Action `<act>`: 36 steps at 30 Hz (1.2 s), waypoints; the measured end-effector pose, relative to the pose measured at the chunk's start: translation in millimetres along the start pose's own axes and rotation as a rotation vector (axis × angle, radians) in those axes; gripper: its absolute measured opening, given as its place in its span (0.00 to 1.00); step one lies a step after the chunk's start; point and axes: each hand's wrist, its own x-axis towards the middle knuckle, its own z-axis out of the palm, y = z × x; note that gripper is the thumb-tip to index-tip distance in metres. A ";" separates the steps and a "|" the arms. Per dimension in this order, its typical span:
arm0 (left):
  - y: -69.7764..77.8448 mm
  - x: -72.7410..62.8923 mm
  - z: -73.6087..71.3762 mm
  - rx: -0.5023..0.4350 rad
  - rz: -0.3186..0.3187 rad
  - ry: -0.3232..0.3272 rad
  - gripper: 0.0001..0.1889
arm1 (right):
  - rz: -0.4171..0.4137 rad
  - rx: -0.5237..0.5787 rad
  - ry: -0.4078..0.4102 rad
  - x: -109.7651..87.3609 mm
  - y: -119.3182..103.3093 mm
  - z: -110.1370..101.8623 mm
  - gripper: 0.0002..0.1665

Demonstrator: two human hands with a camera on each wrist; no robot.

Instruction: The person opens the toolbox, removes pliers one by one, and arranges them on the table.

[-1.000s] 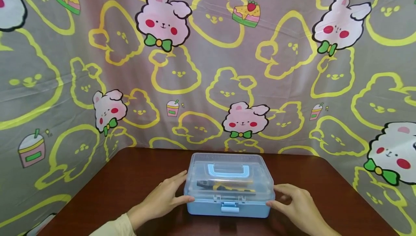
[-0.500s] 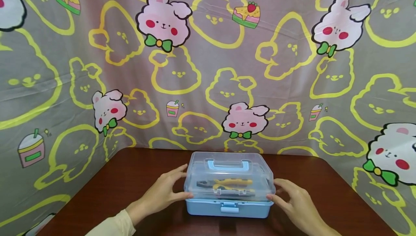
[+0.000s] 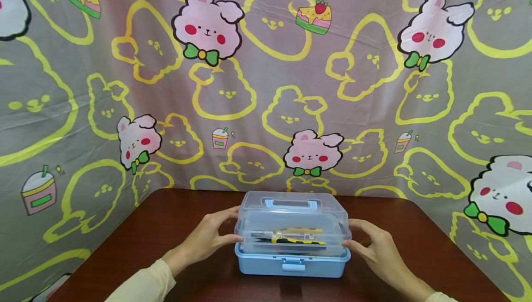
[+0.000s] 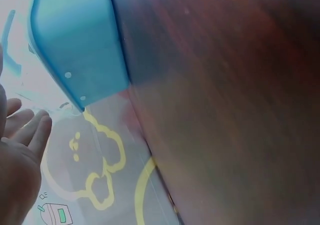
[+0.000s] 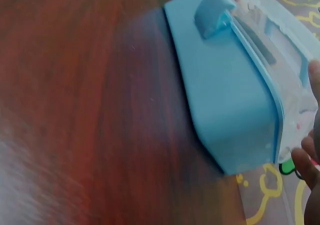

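Observation:
In the head view, a toolbox with a light blue base (image 3: 253, 265) and a clear lid (image 3: 255, 219) stands on the table. The lid's front edge is raised above the base's rim, leaving a gap. My left hand (image 3: 203, 237) holds the lid's left side, thumb at the front corner. On the opposite side my right hand (image 3: 376, 246) holds it likewise, fingers along the side. Through the lid show yellow-handled tools (image 3: 301, 241), blurred by the plastic. The front latch (image 3: 293, 265) hangs undone. A blue handle (image 3: 291, 204) tops the lid.
The dark red-brown table (image 3: 187, 214) extends around the box on all sides. Behind and beside it hangs a grey curtain (image 3: 266, 71) with cartoon rabbit prints, close to the table's back edge.
The lid's front edge has risen from the base, with both hands moving up along with it. The base has stayed in place. The tools inside appear shifted behind the lid.

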 end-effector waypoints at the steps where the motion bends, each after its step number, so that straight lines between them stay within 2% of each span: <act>1: -0.5 0.4 -0.1 -0.006 0.004 0.002 0.22 | -0.001 0.021 -0.007 1.0 2.4 -0.4 0.29; 8: -3.2 3.3 -1.3 -0.029 0.034 0.014 0.18 | -0.005 0.104 -0.077 9.0 16.4 -4.5 0.29; 19: -9.2 9.6 -5.3 0.016 0.081 0.031 0.11 | 0.081 0.141 -0.088 21.2 18.1 -7.4 0.20; 22: -9.3 12.4 -6.9 0.035 0.083 0.040 0.11 | 0.084 0.161 -0.085 23.5 18.0 -7.0 0.19; 28: -12.1 16.9 -6.6 -0.007 0.067 0.074 0.15 | 0.057 0.206 -0.090 30.3 21.4 -7.2 0.19; 33: -17.3 19.2 -5.1 0.015 0.085 0.119 0.17 | 0.060 0.264 -0.122 36.5 22.1 -9.8 0.18; 36: -18.2 21.7 -5.7 0.009 0.100 0.123 0.16 | 0.069 0.270 -0.133 39.7 22.1 -11.5 0.17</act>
